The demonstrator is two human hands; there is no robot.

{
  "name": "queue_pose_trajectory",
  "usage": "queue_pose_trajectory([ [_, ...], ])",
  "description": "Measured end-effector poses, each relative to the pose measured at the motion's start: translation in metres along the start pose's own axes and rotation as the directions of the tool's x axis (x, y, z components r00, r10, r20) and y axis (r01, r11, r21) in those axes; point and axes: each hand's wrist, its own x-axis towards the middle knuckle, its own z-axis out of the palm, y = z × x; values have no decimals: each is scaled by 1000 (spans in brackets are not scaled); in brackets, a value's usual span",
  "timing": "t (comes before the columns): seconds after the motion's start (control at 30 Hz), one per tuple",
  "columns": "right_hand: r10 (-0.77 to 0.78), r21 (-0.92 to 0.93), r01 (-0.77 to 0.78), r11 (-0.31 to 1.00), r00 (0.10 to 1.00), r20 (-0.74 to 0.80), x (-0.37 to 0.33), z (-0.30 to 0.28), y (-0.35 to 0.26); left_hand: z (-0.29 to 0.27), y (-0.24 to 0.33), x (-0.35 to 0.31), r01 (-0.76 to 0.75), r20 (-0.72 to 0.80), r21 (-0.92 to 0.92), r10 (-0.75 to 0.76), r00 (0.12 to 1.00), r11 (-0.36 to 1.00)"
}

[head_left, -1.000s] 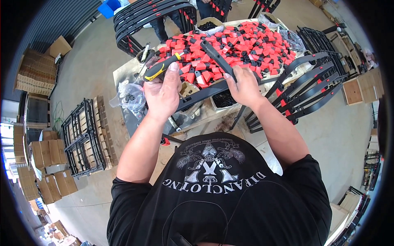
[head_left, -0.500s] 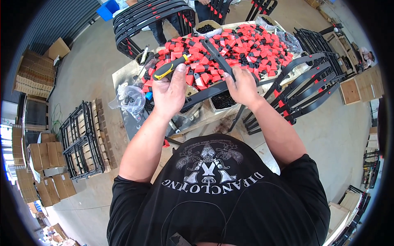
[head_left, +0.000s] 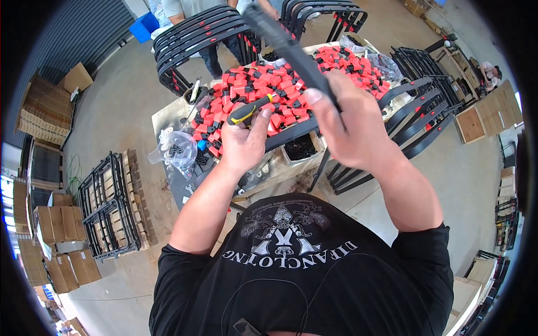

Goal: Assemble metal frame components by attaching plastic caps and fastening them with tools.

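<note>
My left hand (head_left: 245, 140) is closed around a screwdriver (head_left: 249, 111) with a black and yellow handle, which points up and to the right. Beside those fingers a black frame tube (head_left: 291, 133) crosses the near edge of the table; whether this hand grips it too is hidden. My right hand (head_left: 356, 123) is raised, wrapped round a long black bar-like tool (head_left: 300, 61). Motion blurs it, and its far end is thicker than the part by my hand. Beneath both hands lies a heap of red and black plastic caps (head_left: 238, 84).
A bin of small black parts (head_left: 301, 147) stands at the table's near edge. Clear plastic bags (head_left: 175, 147) lie at its left. Curved black frames stand behind (head_left: 202, 33) and to the right (head_left: 414, 120). Across the table is another person (head_left: 196, 7). Stacked frames lie on a pallet (head_left: 112, 204).
My right hand has lifted the black tool up and closer to me, and it now blurs. My left hand, with the screwdriver, has shifted slightly right and down.
</note>
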Motion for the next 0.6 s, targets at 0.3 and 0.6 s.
queue_pose_trajectory([
  [0.3, -43, -313, 149, 938, 946, 323, 1, -4, -32, 2, -12, 2, -27, 22, 38, 26, 999, 999],
  [0.6, 12, -291, 74, 954, 959, 283, -5, -4, -39, -1, -18, 2, -48, 6, 118, 47, 999, 992],
])
